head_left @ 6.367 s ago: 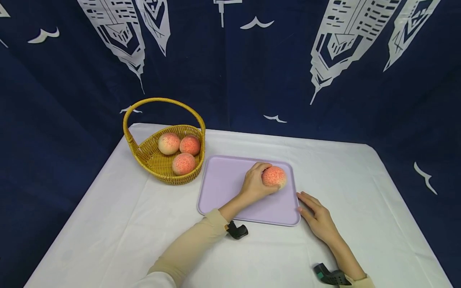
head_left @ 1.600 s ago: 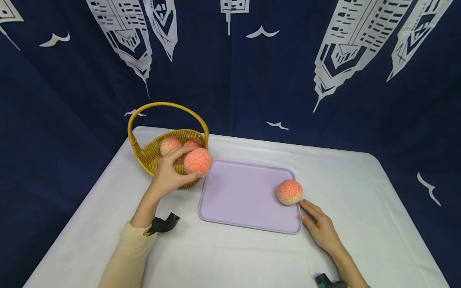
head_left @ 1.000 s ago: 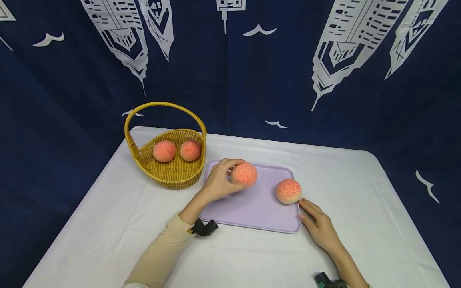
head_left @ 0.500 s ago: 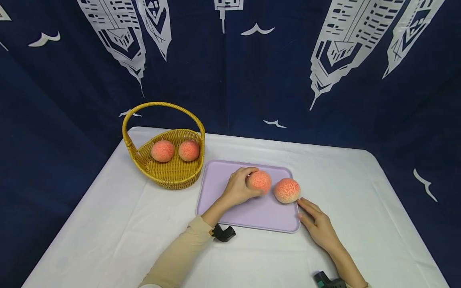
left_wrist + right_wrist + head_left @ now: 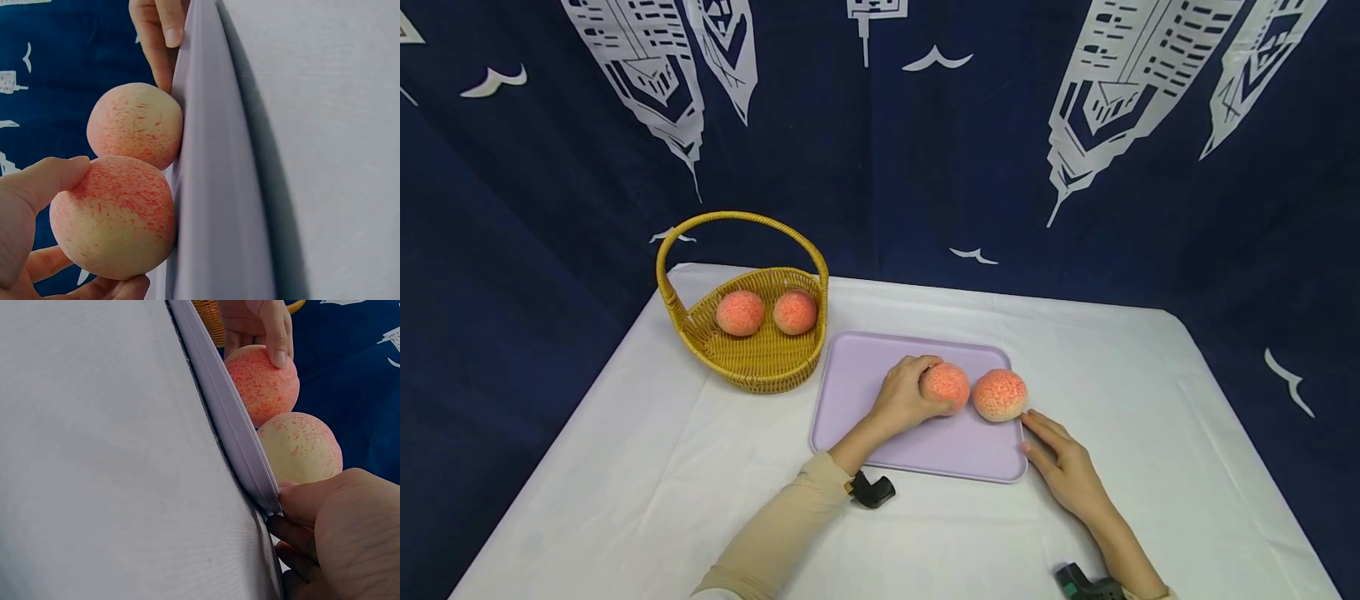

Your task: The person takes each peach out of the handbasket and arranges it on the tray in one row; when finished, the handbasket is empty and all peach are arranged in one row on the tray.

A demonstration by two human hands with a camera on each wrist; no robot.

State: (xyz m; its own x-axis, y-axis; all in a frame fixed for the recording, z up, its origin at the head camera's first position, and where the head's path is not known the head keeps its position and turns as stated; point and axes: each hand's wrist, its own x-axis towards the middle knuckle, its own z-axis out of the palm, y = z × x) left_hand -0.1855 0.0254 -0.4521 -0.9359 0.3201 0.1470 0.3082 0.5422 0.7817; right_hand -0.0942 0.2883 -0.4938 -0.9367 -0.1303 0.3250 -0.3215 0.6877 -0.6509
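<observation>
My left hand [image 5: 901, 398] grips a pink-speckled peach [image 5: 946, 388], fingers and thumb around its left side, low over the lilac tray [image 5: 857, 367]. In the left wrist view the held peach [image 5: 119, 219] overlaps a second peach [image 5: 134, 122] behind it. That second peach [image 5: 1000, 395] sits at the tray's right side. My right hand [image 5: 1067, 467] rests at the tray's right edge, its fingers fairly straight and its fingertips close to the second peach. In the right wrist view its thumb [image 5: 312, 499] touches the tray rim [image 5: 250, 440].
A yellow wicker basket [image 5: 760, 379] with a tall handle stands at the back left. Inside it are two peaches, a left one [image 5: 741, 313] and a right one [image 5: 795, 312]. A white cloth [image 5: 1112, 367] covers the table, and a dark blue patterned curtain [image 5: 820, 167] hangs behind.
My left hand has taken a peach from the basket and carried it right, down to the tray beside the peach set there earlier. The right hand has stayed at the tray's edge.
</observation>
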